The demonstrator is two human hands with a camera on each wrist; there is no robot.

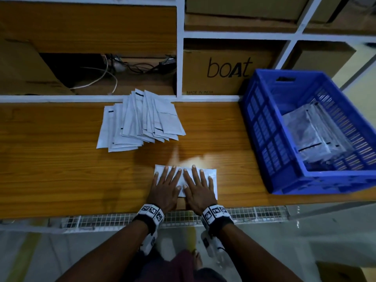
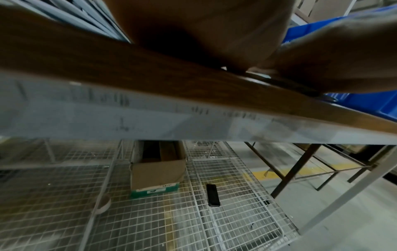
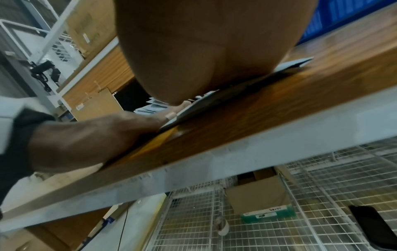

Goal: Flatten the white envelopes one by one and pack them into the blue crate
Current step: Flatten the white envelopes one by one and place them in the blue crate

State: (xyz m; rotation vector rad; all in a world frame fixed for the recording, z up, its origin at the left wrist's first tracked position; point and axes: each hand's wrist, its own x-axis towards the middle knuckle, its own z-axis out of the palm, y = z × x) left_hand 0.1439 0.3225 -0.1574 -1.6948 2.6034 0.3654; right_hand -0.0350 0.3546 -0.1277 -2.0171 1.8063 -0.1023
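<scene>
Envelope (image 1: 211,176) flat beneath spread fingers (image 1: 195,174)

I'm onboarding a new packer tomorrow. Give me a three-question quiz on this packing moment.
1. True or false: both hands lie flat on one white envelope.
2. Where is the blue crate relative to the pile of envelopes? A) left B) right C) under the shelf
3. Fill in: the cardboard box behind the shelf reads "____".

Key:
1. True: the left hand and right hand press it with straight fingers.
2. B
3. boAt
</scene>
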